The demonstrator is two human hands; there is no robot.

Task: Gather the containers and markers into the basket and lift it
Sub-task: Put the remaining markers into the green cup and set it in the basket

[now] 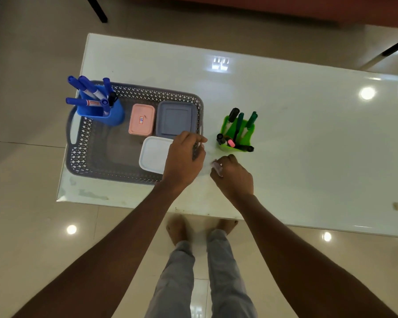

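From the head view, your grey basket (83, 143) sits at nine o'clock on the white tabletop (308, 134). Inside it stand a blue holder (106, 113) of blue markers (85, 88), a pink container (141, 119), a grey-blue container (177, 118) and a white container (153, 154). Your left hand (184, 159) covers the white container's right edge and the basket's right rim, its grip loosely curled; you cannot tell whether it grasps anything. Your right hand (233, 176) rests clenched just beside the basket. At two o'clock from it the green holder (246, 136) of markers stands outside the basket.
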